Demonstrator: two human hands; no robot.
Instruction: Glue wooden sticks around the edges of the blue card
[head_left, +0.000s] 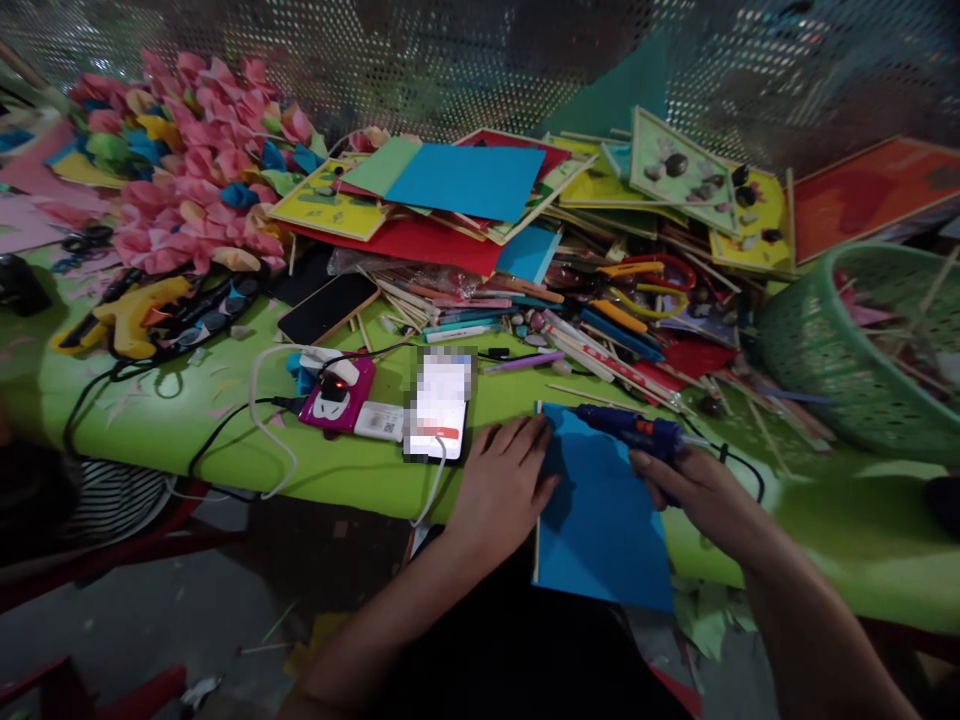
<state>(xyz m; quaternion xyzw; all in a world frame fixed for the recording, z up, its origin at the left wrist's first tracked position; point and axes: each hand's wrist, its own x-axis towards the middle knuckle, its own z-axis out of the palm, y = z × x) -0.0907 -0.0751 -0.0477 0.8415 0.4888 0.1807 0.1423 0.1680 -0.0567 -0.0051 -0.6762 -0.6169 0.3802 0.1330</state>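
Observation:
A blue paper sheet (600,520) lies at the front edge of the green table (187,420) and hangs over it toward me. My left hand (504,478) rests flat on the sheet's left edge, fingers stretched out, next to a thin wooden stick (537,490) along that edge. My right hand (694,485) is closed round a blue glue gun (634,430), whose nozzle points left over the sheet's top edge. A black cord runs from the gun to the right.
A phone (439,405) with a lit screen lies left of my left hand, beside a pink charger (337,395). A yellow glue gun (135,315) and paper flowers (195,160) lie far left. Stacked coloured cards, pens and scissors (645,280) fill the middle. A green basket (855,350) stands right.

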